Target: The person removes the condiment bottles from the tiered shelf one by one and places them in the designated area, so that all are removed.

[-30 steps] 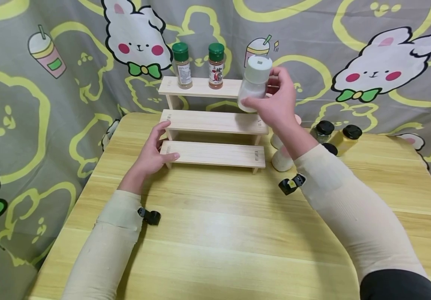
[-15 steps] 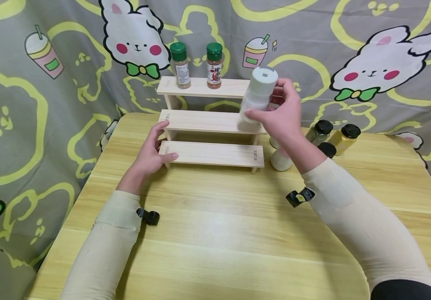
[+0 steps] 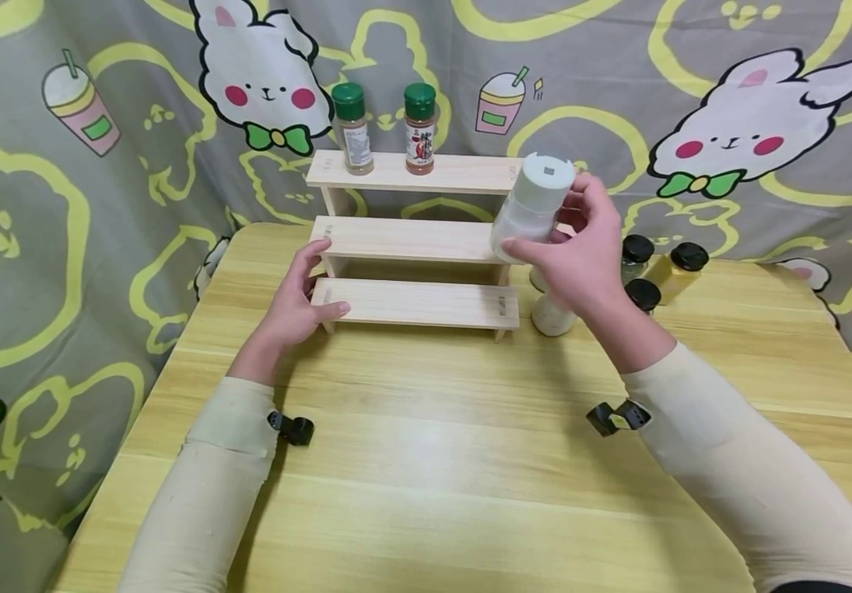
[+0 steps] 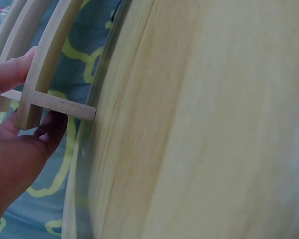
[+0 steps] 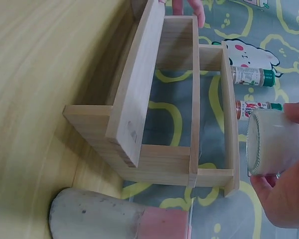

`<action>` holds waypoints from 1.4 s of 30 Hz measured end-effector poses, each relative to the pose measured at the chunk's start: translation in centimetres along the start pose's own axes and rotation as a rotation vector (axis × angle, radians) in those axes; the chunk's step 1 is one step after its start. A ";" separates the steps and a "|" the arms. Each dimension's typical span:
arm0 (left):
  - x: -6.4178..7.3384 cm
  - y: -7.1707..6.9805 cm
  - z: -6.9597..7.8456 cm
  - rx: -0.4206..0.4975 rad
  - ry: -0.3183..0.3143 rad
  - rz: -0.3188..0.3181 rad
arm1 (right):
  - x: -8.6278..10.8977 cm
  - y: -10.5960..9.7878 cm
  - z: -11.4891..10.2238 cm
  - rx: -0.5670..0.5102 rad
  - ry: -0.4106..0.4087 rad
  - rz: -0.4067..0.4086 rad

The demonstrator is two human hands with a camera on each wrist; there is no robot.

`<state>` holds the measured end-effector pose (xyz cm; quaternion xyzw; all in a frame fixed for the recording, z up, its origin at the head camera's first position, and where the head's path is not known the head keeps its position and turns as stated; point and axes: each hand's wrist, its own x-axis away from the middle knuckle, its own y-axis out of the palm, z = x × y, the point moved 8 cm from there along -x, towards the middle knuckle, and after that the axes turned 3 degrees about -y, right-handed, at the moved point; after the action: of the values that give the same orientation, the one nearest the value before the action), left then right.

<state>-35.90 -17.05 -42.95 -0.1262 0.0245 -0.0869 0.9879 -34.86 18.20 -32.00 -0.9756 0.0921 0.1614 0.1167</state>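
Note:
My left hand grips the left end of a three-tier wooden shelf rack; its thumb lies on the lowest board. In the left wrist view, fingers reach under that board. My right hand holds a seasoning bottle with a pale cap and white contents, tilted in the air by the rack's right end. The right wrist view shows the bottle's round glass base. Two green-capped spice bottles, one with a pale label and one with a red-printed label, stand on the top tier.
Right of the rack stands a whitish bottle, whose cap shows pink in the right wrist view. Several black-capped bottles are grouped farther right. A patterned curtain hangs behind the wooden table.
My right hand has carried the pale-capped bottle right and downward in view, from in front of the top tier to the rack's right end. The left hand keeps its grip on the rack.

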 end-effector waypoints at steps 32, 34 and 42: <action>-0.2 0.0 0.1 0.007 0.007 -0.005 | 5.1 -8.9 1.6 -0.080 0.005 0.155; -0.2 0.0 0.1 0.005 0.007 -0.005 | 5.4 -9.5 2.0 -0.106 0.024 0.177; -0.1 0.0 0.0 0.004 0.008 -0.003 | 6.8 -11.9 3.3 -0.139 0.041 0.246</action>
<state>-36.00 -17.02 -42.96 -0.1238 0.0281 -0.0890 0.9879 -26.89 29.43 -35.02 -0.9658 0.2021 0.1604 0.0262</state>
